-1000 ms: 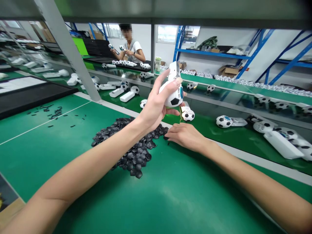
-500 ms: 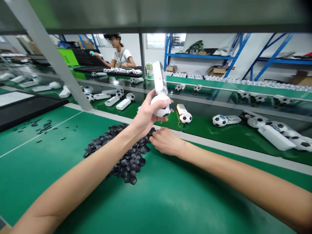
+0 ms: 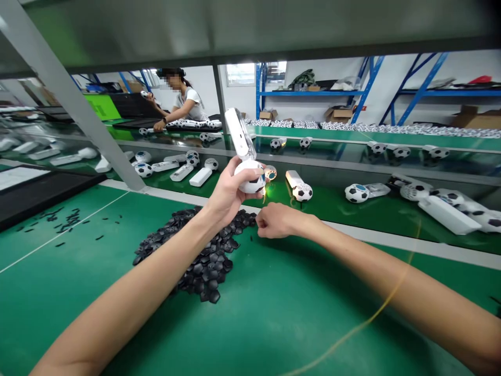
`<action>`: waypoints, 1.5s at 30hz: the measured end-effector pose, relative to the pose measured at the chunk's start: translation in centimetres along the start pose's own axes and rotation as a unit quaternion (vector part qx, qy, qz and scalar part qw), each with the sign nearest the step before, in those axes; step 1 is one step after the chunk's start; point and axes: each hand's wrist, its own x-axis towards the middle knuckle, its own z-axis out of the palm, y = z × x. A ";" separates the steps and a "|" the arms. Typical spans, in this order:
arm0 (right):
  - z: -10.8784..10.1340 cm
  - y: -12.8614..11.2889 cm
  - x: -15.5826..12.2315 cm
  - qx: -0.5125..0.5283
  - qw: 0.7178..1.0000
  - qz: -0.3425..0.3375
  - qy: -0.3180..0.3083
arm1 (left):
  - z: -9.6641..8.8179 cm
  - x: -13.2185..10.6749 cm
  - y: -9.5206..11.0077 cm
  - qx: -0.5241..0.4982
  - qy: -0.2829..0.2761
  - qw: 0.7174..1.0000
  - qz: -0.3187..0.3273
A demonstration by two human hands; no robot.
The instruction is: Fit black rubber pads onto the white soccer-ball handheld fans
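My left hand (image 3: 227,190) is wrapped round the ball end of a white device with a soccer-ball head (image 3: 250,176). Its white handle points up and slightly left, above the fingers. Low and to the right, my right hand (image 3: 278,220) has its fingers curled together at the right edge of a heap of black pentagon pieces (image 3: 209,261). Whatever those fingertips may hold is hidden. Part of the heap lies behind my left forearm. One small black piece (image 3: 251,238) lies apart on the green table (image 3: 250,324).
Beyond the table edge, similar soccer-ball devices (image 3: 302,191) lie on a dark green conveyor (image 3: 329,209). A slanted metal post (image 3: 97,130) stands left, and a shelf (image 3: 250,31) hangs overhead. Thin black strips (image 3: 64,224) are scattered left. A co-worker (image 3: 190,104) sits across the line.
The held device has shifted left and down, its handle tilting further left. My right hand has moved right along the heap, fingers more curled. The co-worker's arm has reached toward the line.
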 end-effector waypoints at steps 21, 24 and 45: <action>-2.5 1.5 -8.9 0.583 0.739 -0.023 0.338 | 0.9 -1.3 -4.0 0.161 -0.004 0.972 0.170; -1.5 1.1 -8.0 0.622 0.729 -0.013 0.286 | 0.8 -1.7 -4.6 0.144 -0.004 0.973 0.178; 0.6 -0.5 -6.6 0.749 0.637 0.020 0.180 | 0.6 -3.4 -3.6 0.300 -0.018 0.903 0.307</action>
